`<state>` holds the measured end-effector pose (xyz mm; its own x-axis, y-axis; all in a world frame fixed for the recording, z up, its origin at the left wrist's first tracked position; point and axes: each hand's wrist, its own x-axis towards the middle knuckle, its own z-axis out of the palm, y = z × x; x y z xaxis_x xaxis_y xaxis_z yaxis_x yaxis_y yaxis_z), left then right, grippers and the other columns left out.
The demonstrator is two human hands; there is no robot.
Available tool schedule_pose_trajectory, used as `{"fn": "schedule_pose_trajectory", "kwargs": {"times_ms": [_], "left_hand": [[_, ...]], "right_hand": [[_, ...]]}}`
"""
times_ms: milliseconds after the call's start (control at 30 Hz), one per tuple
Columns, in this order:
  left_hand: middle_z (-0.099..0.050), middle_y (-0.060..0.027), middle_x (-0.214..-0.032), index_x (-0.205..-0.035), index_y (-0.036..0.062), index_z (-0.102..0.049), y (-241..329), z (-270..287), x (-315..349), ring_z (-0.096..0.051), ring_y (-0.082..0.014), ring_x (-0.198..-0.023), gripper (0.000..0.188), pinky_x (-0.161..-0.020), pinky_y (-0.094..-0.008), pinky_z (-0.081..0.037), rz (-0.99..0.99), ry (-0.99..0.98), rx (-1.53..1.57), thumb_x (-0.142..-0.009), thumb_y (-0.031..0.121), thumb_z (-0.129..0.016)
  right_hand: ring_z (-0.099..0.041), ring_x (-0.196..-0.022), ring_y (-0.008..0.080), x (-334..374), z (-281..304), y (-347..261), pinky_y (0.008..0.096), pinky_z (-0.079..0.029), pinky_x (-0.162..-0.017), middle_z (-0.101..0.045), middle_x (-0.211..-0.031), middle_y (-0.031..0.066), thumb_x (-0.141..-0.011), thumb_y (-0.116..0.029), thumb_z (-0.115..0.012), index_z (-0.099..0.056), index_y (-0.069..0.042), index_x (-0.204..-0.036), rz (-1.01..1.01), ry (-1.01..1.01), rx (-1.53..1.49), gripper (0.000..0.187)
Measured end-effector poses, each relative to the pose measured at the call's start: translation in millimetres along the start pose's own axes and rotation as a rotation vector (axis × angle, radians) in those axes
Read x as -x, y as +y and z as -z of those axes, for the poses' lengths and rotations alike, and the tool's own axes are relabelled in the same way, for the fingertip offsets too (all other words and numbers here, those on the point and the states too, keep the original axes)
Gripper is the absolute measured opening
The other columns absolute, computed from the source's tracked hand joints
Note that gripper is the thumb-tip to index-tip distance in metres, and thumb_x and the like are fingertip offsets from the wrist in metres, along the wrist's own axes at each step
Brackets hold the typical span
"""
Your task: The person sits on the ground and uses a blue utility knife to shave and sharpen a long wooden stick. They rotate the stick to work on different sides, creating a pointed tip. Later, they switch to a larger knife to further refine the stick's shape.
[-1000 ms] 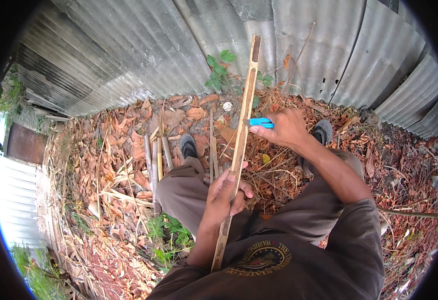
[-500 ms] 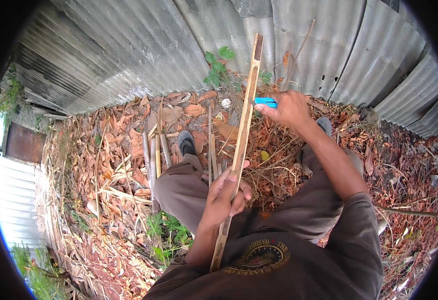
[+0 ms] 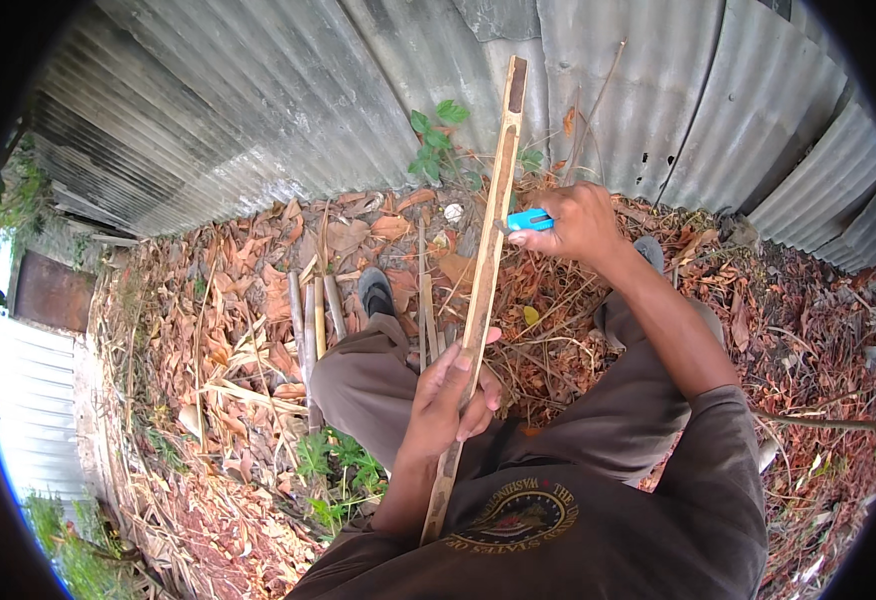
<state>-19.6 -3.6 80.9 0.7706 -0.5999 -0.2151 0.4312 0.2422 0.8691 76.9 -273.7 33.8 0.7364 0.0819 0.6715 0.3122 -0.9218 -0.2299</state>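
A long split bamboo strip slants from my lap up toward the metal fence, its hollow inner side with node walls showing. My left hand is wrapped round its lower part, thumb on top. In my right hand is a blue-handled utility knife, gripped by its handle. The knife's short blade touches the strip's right edge above the middle. The strip's bottom end rests near my dark shirt.
Several bamboo pieces lie on dry leaves by my left foot. A corrugated metal fence stands across the far side. Green plants grow beside my left knee. A thin stick lies to the right.
My right hand has drawn the knife slightly down along the strip's edge toward me, the handle tilting a little. My left hand keeps its hold in nearly the same place.
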Motion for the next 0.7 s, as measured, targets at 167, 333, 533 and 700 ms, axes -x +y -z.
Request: {"fn": "schedule_pose_trajectory", "kwargs": {"times_ms": [167, 333, 533, 700], "left_hand": [[-0.052, -0.0090, -0.069, -0.138, -0.0015, -0.038, 0, 10, 0, -0.031, -0.0045, -0.035, 0.043, -0.036, -0.0204, -0.031, 0.044, -0.022, 0.060, -0.105, 0.026, -0.033], [-0.047, -0.0050, -0.066, -0.138, -0.0009, -0.038, -5, 16, 0, -0.029, -0.0046, -0.036, 0.044, -0.036, -0.0207, -0.030, 0.047, 0.009, 0.119, -0.105, 0.028, -0.034], [-0.038, -0.0009, -0.064, -0.139, 0.0012, -0.039, -12, -4, 8, -0.029, -0.0049, -0.039, 0.043, -0.039, -0.0223, -0.032, 0.142, 0.005, 0.024, -0.105, 0.027, -0.033], [-0.048, -0.0048, -0.064, -0.137, -0.0013, -0.040, -15, 11, 0, -0.027, -0.0044, -0.034, 0.044, -0.033, -0.0202, -0.028, 0.106, 0.024, 0.193, -0.104, 0.027, -0.036]], "right_hand": [[-0.062, -0.050, 0.0319, -17, -1, 13, 0.0445, -0.049, -0.050, -0.056, -0.048, 0.0110, -0.075, -0.077, -0.051, -0.071, -0.008, -0.072, -0.208, -0.121, -0.014, 0.072], [-0.059, -0.050, 0.0349, 3, -4, -19, 0.0451, -0.048, -0.051, -0.055, -0.049, 0.0140, -0.080, -0.071, -0.052, -0.069, -0.006, -0.071, -0.172, -0.210, -0.024, 0.068], [-0.063, -0.054, 0.0331, -23, -9, 66, 0.0447, -0.049, -0.052, -0.059, -0.051, 0.0129, -0.079, -0.078, -0.044, -0.070, -0.007, -0.070, -0.350, -0.100, 0.052, 0.077], [-0.063, -0.052, 0.0328, -20, -4, 34, 0.0447, -0.049, -0.051, -0.059, -0.052, 0.0136, -0.079, -0.079, -0.044, -0.070, -0.007, -0.069, -0.329, -0.175, 0.006, 0.077]]}}
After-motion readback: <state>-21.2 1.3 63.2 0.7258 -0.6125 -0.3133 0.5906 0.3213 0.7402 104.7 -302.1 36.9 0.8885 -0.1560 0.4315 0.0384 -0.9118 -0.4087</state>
